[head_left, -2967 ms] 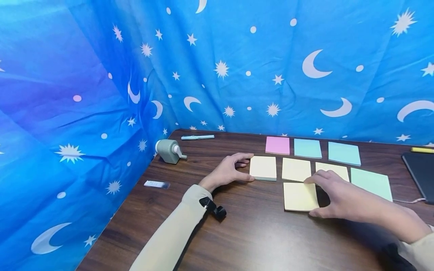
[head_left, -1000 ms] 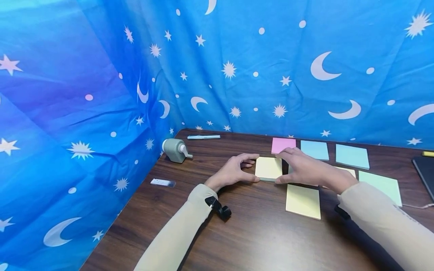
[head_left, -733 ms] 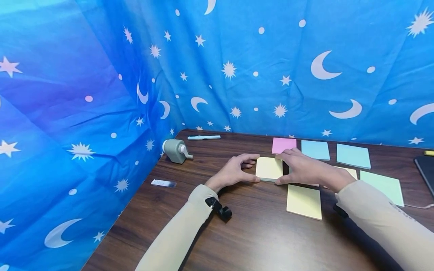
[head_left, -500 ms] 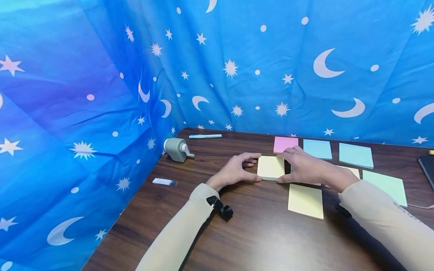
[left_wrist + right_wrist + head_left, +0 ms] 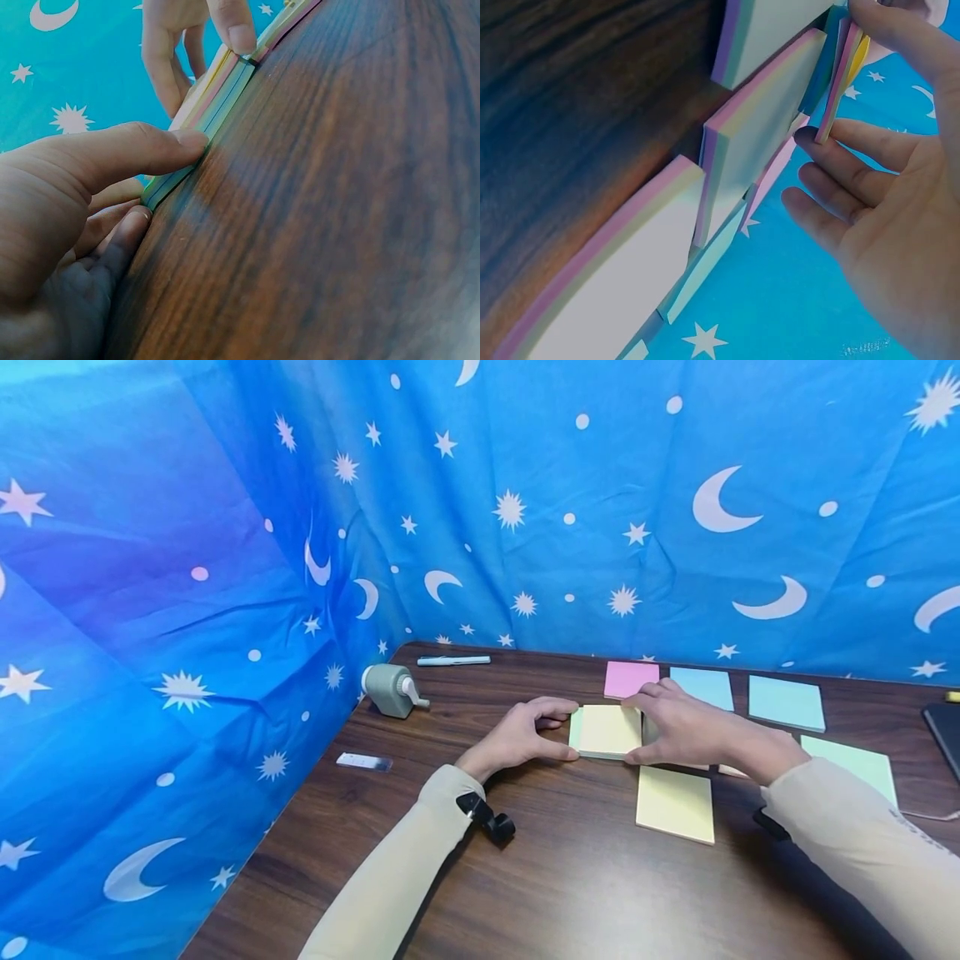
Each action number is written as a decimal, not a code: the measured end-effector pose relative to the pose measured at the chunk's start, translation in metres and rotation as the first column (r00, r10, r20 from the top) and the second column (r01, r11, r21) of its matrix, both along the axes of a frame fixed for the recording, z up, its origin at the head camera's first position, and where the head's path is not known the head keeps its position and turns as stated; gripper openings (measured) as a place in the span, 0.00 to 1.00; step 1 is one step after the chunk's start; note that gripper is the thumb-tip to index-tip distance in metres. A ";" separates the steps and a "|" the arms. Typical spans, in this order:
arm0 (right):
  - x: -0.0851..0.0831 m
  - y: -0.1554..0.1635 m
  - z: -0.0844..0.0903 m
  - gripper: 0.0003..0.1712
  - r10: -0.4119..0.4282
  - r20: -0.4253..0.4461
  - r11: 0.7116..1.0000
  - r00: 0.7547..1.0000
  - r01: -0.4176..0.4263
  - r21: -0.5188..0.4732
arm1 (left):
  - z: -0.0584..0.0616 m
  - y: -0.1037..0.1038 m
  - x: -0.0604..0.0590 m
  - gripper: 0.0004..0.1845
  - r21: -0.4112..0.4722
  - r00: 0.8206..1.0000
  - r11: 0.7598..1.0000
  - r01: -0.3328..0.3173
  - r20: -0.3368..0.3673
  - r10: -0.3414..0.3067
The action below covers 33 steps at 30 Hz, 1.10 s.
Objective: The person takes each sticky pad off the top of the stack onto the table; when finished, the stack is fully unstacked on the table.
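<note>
A yellow-topped sticky-note pad lies on the dark wooden table. My left hand pinches its left edge between thumb and forefinger; the left wrist view shows the thumb pressed against the pad's layered side. My right hand grips the pad's upper layers from the right. Those layers sit shifted to the right, baring a green strip underneath. In the right wrist view the right fingers hold a thin stack of notes on edge.
Around lie a pink pad, two blue pads, a green pad and a yellow pad. A pencil sharpener, pen and small clear item lie left. Blue starry cloth walls the table.
My right hand left the front yellow pad and came over to the pad that my left hand steadies. It has now slid the top layers rightward, exposing a green edge.
</note>
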State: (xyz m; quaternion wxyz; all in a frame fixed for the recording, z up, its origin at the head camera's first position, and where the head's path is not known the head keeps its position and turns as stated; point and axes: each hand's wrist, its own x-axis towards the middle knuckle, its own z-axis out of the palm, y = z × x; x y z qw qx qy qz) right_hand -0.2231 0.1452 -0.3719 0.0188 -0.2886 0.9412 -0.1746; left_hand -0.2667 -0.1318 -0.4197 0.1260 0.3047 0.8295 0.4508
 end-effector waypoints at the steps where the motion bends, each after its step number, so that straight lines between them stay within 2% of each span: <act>1: 0.000 0.000 0.000 0.48 0.002 -0.009 1.000 1.000 -0.002 0.001 | 0.000 0.000 0.000 0.37 -0.001 1.000 1.000 0.001 -0.002 -0.001; 12: 0.008 0.009 0.006 0.45 -0.017 -0.080 1.000 0.997 0.019 0.018 | 0.001 0.005 -0.004 0.37 -0.013 1.000 1.000 0.003 -0.030 -0.003; 23: 0.019 0.007 0.005 0.43 -0.025 -0.105 0.999 0.994 0.029 0.036 | -0.006 -0.003 0.004 0.37 -0.021 1.000 1.000 -0.003 -0.005 0.002; 33: 0.024 0.016 0.011 0.43 0.000 -0.183 0.998 0.983 0.011 0.060 | 0.000 0.000 0.003 0.37 0.000 1.000 1.000 -0.009 0.002 0.009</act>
